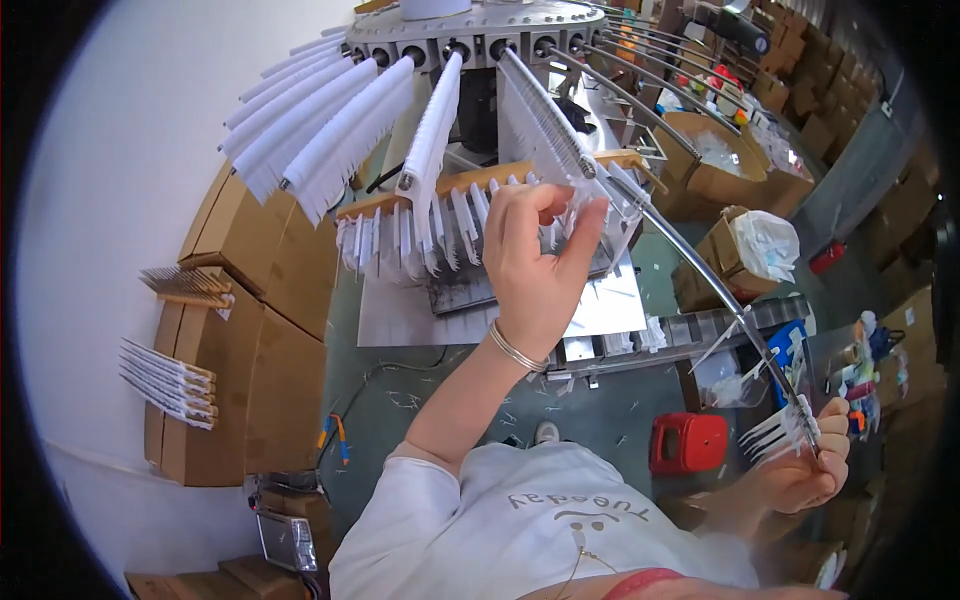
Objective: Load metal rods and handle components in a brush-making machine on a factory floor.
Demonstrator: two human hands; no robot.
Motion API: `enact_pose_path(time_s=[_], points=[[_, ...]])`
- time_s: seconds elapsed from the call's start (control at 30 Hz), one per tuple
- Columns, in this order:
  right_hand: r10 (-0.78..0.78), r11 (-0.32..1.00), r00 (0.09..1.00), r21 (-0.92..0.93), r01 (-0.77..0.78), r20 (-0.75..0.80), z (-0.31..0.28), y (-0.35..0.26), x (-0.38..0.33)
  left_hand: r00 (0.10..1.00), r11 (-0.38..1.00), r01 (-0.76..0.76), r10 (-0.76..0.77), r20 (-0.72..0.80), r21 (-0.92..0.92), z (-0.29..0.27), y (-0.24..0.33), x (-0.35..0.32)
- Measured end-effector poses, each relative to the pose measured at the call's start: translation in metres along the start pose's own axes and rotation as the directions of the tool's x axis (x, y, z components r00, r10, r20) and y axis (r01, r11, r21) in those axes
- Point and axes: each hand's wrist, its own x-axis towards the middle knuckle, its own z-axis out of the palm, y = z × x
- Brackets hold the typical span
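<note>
My left hand (540, 255) is raised at the middle, fingers curled and thumb held apart from them. It is just below the tip of a machine rod (550, 110) that carries a white fringed strip. My right hand (805, 470), at the lower right, closes around the near end of a long metal rod (705, 270). White comb-like pieces (775, 435) hang on the rod beside my right fingers. The far end of this rod lies close to the machine rod's tip, but I cannot tell whether they touch.
A round metal hub (480, 38) spreads several rods, some with white fringed strips (355, 140). Below it, a wooden bar (470, 182) holds more white strips. Cardboard boxes (215, 390) with wood-backed pieces stand left. A red stool (688, 444) stands right on the littered floor.
</note>
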Motion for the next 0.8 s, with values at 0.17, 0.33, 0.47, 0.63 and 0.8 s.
enact_pose_path(time_s=[0.17, 0.33, 0.47, 0.63, 0.8], points=[[0.01, 1.0, 0.999, -0.015, -0.01, 0.038, 0.001, -0.002, 0.003, 0.977, 0.954, 0.204, -0.213, -0.019, -0.222, -0.014, -0.002, 0.005], [0.064, 0.995, 0.996, 0.078, -0.06, -0.062, 0.012, 0.005, -0.002, 0.997, 0.993, 0.071, -0.07, 0.019, -0.098, -0.032, 0.002, 0.028], [0.136, 0.975, 0.983, 0.191, -0.112, -0.122, 0.011, 0.017, -0.009, 0.994, 0.998, 0.039, -0.034, 0.104, -0.048, -0.037, 0.013, 0.045], [0.249, 0.9, 0.957, 0.4, -0.172, -0.147, 0.0, 0.043, -0.023, 0.965, 0.997, -0.063, 0.047, 0.258, 0.053, -0.04, 0.023, 0.058], [0.277, 0.81, 0.959, 0.551, -0.2, -0.059, -0.007, 0.065, -0.03, 0.966, 0.988, 0.149, -0.138, 0.219, -0.033, -0.044, 0.029, 0.053]])
